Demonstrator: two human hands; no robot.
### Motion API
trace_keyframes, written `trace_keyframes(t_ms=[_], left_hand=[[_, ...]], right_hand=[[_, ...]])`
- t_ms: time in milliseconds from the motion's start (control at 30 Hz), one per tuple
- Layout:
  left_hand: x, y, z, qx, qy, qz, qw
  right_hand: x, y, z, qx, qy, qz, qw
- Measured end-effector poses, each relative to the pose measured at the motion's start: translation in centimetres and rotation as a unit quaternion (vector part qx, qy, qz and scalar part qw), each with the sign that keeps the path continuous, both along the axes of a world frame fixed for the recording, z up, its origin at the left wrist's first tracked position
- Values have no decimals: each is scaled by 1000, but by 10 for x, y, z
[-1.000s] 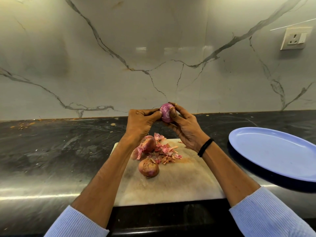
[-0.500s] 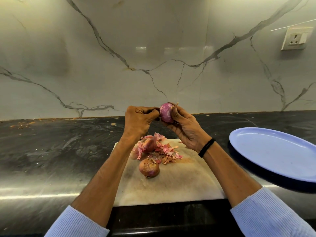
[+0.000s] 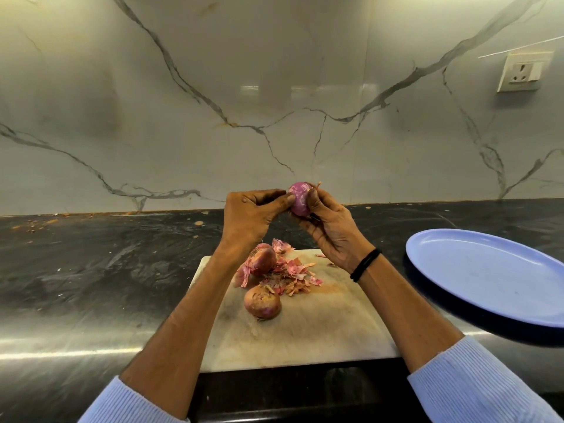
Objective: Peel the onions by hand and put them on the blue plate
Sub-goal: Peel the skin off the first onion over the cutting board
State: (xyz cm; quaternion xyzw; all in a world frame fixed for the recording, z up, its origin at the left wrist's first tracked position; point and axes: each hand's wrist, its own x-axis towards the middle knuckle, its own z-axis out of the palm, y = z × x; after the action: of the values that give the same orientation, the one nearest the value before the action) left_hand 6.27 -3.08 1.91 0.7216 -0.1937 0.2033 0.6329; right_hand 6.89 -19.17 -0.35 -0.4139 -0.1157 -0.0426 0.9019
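Note:
A shiny purple peeled onion (image 3: 299, 199) is held up above the white cutting board (image 3: 320, 328). My left hand (image 3: 250, 218) presses its thumb and fingertips against the onion's left side. My right hand (image 3: 331, 230) cups the onion from the right and below, with its thumb on top by a dry stem tip. Two onions still in brown skin lie on the board: one (image 3: 262, 302) near the middle and one (image 3: 261, 260) behind it, partly hidden by my left wrist. The blue plate (image 3: 488, 276) sits to the right with nothing on it.
A heap of pink and brown onion skins (image 3: 293, 276) lies on the board beside the unpeeled onions. The dark counter (image 3: 91, 270) runs left and right, with crumbs at its far left. A marble wall stands behind, with a wall socket (image 3: 523, 71) at upper right.
My left thumb has closed back onto the onion after drawing slightly away. Both hands and the onion stay in nearly the same spot.

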Motion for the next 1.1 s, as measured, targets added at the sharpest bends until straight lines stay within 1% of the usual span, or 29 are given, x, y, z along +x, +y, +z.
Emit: trace_keyframes(t_ms=[100,300,400,633,733,833,967,1100], left_hand=[[2,-1,-2,14,-17,40,999],[1,-2,-3,13,-26,74,997],[2,-2,-3,32,-30,100,994],[4,3,-4,22,8,135,991],[7,6,-4,18,28,143,989],[8,7,-5,35,40,154,987],[7,7,-5,62,30,166,984],[7,7,-5,60,31,145,987]], right_hand=[[0,2,-1,-15,-5,-3,1000],[0,3,-1,-26,-10,-9,1000],[-1,4,0,-43,-13,-3,999],[-5,7,-1,-68,-18,23,997],[-4,7,-2,-77,-14,17,997],[-3,6,-2,-69,-9,9,997],[-1,6,-2,-65,-5,-11,998],[-1,5,-2,-66,-1,-23,998]])
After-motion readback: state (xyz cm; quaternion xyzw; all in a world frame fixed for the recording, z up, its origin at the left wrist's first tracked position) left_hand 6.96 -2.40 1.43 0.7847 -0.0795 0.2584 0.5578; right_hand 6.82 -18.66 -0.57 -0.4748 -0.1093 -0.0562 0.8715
